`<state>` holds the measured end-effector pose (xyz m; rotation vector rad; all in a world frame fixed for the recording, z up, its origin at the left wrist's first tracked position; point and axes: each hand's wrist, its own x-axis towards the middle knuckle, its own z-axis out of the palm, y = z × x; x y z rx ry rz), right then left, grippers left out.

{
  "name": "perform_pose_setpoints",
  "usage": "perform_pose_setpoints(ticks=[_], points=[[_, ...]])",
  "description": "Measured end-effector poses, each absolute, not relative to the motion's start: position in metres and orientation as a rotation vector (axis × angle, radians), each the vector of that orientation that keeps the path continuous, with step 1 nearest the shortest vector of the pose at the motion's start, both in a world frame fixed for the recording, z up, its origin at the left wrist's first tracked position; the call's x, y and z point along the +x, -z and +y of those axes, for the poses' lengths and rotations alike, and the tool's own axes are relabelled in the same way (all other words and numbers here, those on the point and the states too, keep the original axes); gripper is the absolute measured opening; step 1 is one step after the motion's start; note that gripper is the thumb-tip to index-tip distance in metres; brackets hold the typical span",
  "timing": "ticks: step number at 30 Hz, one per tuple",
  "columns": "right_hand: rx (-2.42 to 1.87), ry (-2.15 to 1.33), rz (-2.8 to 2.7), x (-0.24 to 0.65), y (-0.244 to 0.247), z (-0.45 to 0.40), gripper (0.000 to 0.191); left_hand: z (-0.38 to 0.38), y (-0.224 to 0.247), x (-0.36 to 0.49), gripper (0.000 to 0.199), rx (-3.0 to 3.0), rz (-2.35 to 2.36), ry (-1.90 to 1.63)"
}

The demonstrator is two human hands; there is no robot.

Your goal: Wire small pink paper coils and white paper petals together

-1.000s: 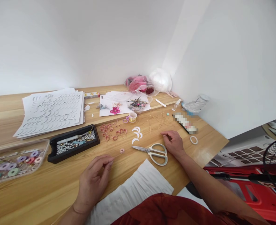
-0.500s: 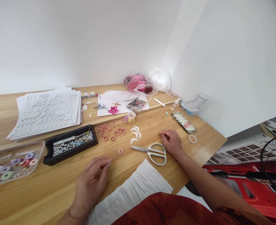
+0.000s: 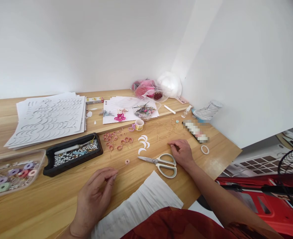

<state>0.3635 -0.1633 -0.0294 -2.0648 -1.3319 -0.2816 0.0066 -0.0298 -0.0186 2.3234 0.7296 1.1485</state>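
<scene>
From my remote station, the small pink coil [image 3: 127, 161] sits on a thin wire [image 3: 122, 165], lying on the wooden surface [image 3: 211, 159] just beyond the left hand [image 3: 93, 199]. The wire runs back to that hand, whose fingers [image 3: 112, 176] are together and appear to pinch its end, though it is too fine for me to be sure. The right hand [image 3: 182, 153] rests palm down on the surface, its fingers [image 3: 173, 144] loosely curled, apart and clamped on nothing I can see.

White-handled scissors [image 3: 161, 165] lie closed just below those fingers, their blades pointing toward the pink coil. White paper crescents [image 3: 142, 144] lie just above the blades, and beside them is a cluster of pink wire loops [image 3: 116, 141]. Farther up are a gold wire spool [image 3: 139, 124] and loose gold wires [image 3: 166, 129], with a white ring [image 3: 204, 149] off to the right.

To the left, a black tray [image 3: 100, 149] holds beads, and a clear plastic box [image 3: 14, 156] holds colored discs. Stacked stencil sheets [image 3: 46, 119] lie beyond them, and a pink flower [image 3: 119, 117] rests on papers toward the wall. Pleated white paper [image 3: 138, 205] sits at the near edge.
</scene>
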Motion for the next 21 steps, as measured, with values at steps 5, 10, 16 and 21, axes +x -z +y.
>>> perform_pose_setpoints(ticks=[5,10,16,21], points=[[-2.049,0.284,-1.343,0.3627,0.0281,-0.1624,0.021,-0.0302,0.0194,0.0058,0.01,2.347,0.726,-1.154],[-2.045,0.281,-1.353,0.3631,0.0287,-0.1626,0.021,-0.0306,0.018,0.005,0.011,2.344,0.739,-1.144],[-2.053,0.279,-1.348,0.3633,0.0297,-0.1631,0.022,-0.0296,0.017,0.0064,0.011,2.321,0.742,-1.156],[-2.059,0.274,-1.343,0.3628,0.0289,-0.1628,0.021,-0.0311,0.014,0.0078,0.012,2.293,0.738,-1.172]])
